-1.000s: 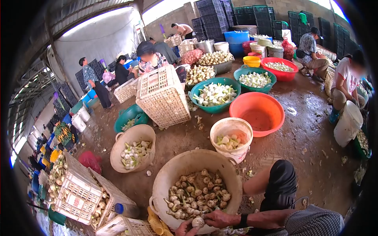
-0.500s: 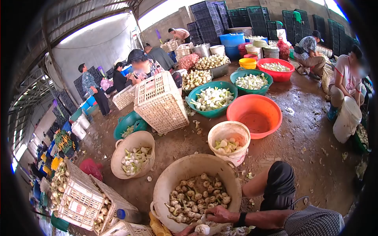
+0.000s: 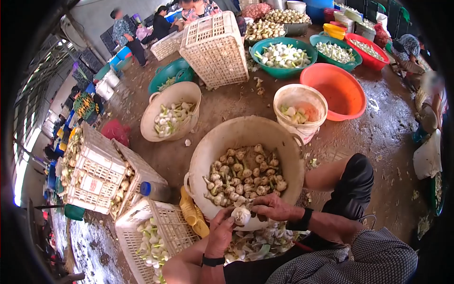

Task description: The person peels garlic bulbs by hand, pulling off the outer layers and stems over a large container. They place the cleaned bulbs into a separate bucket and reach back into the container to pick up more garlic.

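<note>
A whitish garlic bulb (image 3: 241, 216) is gripped in the fingers of my left hand (image 3: 221, 233), over the near rim of a wide beige tub (image 3: 288, 177). My right hand (image 3: 276, 207) is closed right beside the bulb, its fingertips by the bulb's upper right side; what they pinch is hidden. Many unpeeled garlic bulbs (image 3: 243, 176) with brownish skins and short stems lie in the tub. Loose garlic skins and leaves (image 3: 260, 241) are heaped below my hands, between the tub and my lap.
At left stand a crate (image 3: 137, 222) of trimmed garlic, a blue-capped bottle (image 3: 156, 190) and yellow footwear (image 3: 189, 213). Ahead are a beige basin (image 3: 147, 120), a white bucket (image 3: 307, 128), a red basin (image 3: 347, 111) and an upturned crate (image 3: 215, 57). Other people sit working around.
The view has tilted down, bringing my left hand and the crate of trimmed garlic into fuller sight. My hands have lifted the garlic bulb to the tub's near rim.
</note>
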Available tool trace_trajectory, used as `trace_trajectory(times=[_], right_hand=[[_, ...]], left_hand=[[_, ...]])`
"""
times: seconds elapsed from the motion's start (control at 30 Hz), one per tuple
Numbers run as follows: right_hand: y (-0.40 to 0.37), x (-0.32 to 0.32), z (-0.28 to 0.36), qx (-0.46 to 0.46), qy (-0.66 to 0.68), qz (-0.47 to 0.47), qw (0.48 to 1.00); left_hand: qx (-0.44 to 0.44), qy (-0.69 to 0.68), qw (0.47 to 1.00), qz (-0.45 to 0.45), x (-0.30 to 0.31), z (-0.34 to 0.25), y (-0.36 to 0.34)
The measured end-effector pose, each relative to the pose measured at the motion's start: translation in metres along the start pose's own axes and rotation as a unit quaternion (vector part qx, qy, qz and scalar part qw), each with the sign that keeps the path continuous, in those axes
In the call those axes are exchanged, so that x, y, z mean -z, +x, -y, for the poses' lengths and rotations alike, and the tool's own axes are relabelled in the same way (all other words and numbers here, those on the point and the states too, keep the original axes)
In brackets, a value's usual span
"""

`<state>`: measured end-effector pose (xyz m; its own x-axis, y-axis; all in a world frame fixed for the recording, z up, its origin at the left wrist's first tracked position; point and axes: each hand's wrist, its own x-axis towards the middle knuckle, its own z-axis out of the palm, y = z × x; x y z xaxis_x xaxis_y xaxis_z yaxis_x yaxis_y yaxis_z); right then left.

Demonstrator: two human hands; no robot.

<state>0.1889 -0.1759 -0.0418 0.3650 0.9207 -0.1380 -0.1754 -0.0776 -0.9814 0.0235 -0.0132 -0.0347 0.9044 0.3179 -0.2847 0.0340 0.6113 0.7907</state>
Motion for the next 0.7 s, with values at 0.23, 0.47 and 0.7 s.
trace_trajectory(times=[0.23, 0.47, 0.7], right_hand=[[-0.002, -0.001, 0.007, 0.04, -0.108, 0.011, 0.993], [0.001, 0.003, -0.02, 0.142, -0.205, 0.051, 0.967], [-0.003, -0.005, -0.031, 0.158, -0.266, -0.005, 0.951]], left_hand=[[0.018, 0.079, 0.997, -0.006, 0.012, 0.009, 0.005], [0.023, 0.203, 0.979, 0.013, 0.014, 0.01, 0.003], [-0.001, 0.299, 0.954, 0.018, 0.008, 0.009, 0.004]])
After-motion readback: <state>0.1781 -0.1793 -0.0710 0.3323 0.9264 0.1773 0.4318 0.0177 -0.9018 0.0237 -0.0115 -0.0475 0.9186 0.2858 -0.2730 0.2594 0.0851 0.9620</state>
